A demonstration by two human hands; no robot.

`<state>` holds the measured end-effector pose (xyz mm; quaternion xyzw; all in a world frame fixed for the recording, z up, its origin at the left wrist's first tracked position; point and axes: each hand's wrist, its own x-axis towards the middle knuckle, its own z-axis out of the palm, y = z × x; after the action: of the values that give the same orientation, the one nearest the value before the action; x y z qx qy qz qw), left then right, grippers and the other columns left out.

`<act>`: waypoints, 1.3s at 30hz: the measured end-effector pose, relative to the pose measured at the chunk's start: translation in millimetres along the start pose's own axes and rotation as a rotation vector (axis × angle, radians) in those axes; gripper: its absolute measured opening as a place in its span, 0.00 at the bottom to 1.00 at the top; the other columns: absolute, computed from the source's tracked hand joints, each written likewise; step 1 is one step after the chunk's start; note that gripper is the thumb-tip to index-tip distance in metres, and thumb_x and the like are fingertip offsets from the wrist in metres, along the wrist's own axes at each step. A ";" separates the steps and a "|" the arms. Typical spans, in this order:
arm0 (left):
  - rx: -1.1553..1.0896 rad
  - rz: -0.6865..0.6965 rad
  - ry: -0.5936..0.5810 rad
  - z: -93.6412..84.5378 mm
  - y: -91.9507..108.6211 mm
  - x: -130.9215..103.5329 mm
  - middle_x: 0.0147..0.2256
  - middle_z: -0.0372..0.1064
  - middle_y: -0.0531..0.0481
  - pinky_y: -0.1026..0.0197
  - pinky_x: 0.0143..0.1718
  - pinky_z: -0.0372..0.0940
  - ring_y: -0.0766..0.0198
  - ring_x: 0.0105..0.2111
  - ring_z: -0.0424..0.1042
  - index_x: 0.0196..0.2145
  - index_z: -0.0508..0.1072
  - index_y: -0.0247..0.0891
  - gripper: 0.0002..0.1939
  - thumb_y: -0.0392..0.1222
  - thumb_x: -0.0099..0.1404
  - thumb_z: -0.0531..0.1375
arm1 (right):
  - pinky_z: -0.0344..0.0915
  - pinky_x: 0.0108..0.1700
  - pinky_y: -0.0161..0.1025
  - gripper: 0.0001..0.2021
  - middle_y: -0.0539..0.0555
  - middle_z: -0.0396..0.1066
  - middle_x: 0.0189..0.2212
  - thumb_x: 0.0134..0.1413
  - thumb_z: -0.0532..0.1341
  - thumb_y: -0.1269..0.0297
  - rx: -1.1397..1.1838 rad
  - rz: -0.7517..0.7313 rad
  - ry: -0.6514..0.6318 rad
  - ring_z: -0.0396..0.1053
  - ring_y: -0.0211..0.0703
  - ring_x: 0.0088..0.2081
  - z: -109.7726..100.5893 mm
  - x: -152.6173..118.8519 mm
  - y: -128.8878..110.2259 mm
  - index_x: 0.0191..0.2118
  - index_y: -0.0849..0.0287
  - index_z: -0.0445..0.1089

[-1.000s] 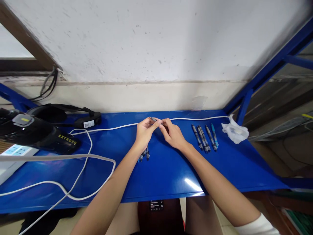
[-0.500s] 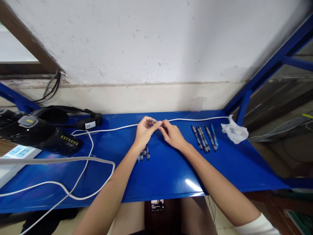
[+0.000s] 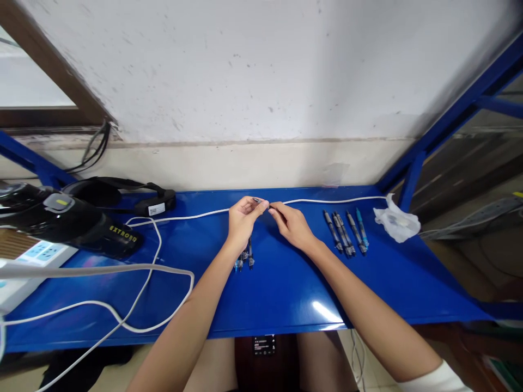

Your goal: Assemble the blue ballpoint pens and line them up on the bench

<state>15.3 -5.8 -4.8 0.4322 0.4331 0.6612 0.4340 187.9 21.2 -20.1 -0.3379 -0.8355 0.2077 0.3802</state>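
Here both hands meet mid-desk (image 3: 286,294): left hand (image 3: 242,222) pinches a small pen part (image 3: 257,201) lying crosswise, right hand (image 3: 292,224) fingertips closed on its right end.

Both forearms are bare; a white sleeve (image 3: 439,378) edge shows at the right elbow.

Even daylight, shelf glare, perhaps warped edges

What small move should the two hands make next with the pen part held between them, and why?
Probably press the halves together: the left hand and right hand pinch a small dark pen part at their fingertips above the blue table, finished pens lying right.
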 end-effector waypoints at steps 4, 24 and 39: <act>-0.016 -0.010 -0.025 1.6 1.0 -1.5 0.41 0.82 0.43 0.58 0.43 0.70 0.59 0.40 0.79 0.34 0.77 0.38 0.17 0.51 0.60 0.76 | 0.67 0.43 0.39 0.13 0.55 0.81 0.42 0.79 0.53 0.56 -0.010 0.016 0.027 0.77 0.46 0.39 0.1 -0.2 -0.5 0.54 0.52 0.74; 0.011 0.006 0.054 3.7 -2.1 -2.0 0.32 0.77 0.50 0.61 0.36 0.66 0.65 0.31 0.73 0.30 0.71 0.39 0.21 0.53 0.60 0.76 | 0.68 0.41 0.39 0.16 0.59 0.82 0.48 0.80 0.52 0.55 -0.168 -0.026 0.033 0.80 0.49 0.43 5.5 -2.8 0.7 0.58 0.55 0.73; -0.023 -0.011 0.046 5.4 -0.4 -4.2 0.33 0.79 0.49 0.62 0.39 0.66 0.65 0.33 0.75 0.31 0.74 0.38 0.18 0.51 0.60 0.76 | 0.69 0.43 0.40 0.13 0.56 0.82 0.42 0.79 0.54 0.56 -0.069 -0.013 0.079 0.80 0.48 0.41 5.1 -2.7 3.1 0.54 0.53 0.73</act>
<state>21.6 -8.6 -4.7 0.4095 0.4377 0.6734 0.4328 186.5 20.9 -26.5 -0.3535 -0.8286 0.1627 0.4025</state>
